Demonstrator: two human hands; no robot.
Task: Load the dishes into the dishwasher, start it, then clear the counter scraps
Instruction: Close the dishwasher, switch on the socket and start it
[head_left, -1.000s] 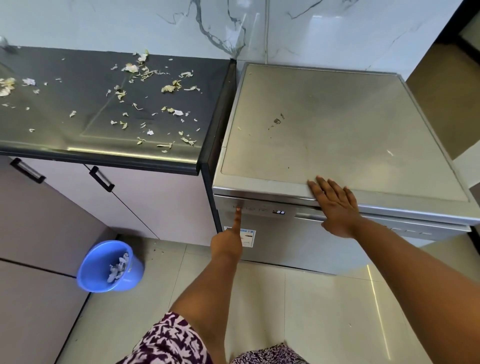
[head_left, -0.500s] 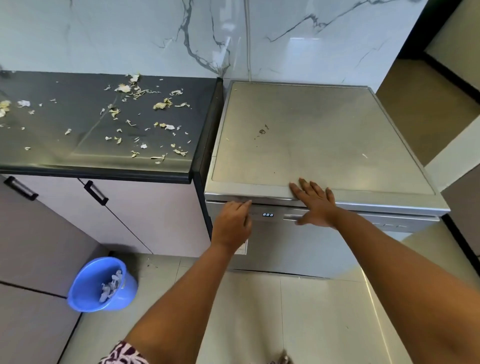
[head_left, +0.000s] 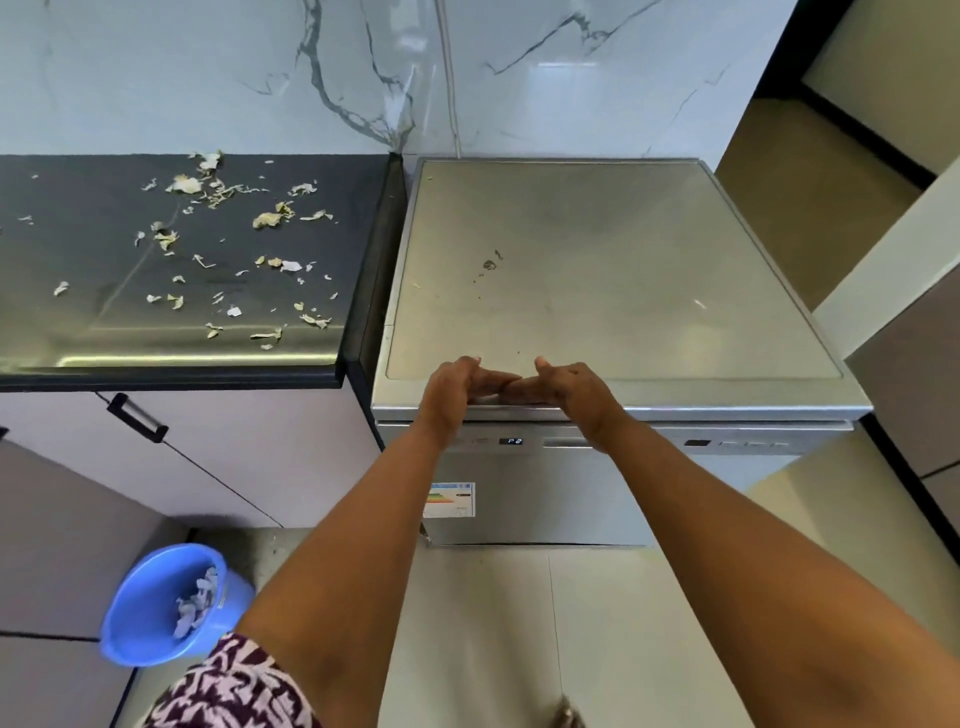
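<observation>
We log one dishwasher (head_left: 597, 291) mid-frame, door closed; left hand (head_left: 451, 387) and right hand (head_left: 574, 387) relaxed, empty, fingertips meeting; one blue bucket (head_left: 156, 608) lower left.

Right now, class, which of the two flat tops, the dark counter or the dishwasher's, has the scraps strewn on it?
The dark counter, left of the dishwasher: pale scraps dot it, while the dishwasher's grey top is nearly bare.
</observation>
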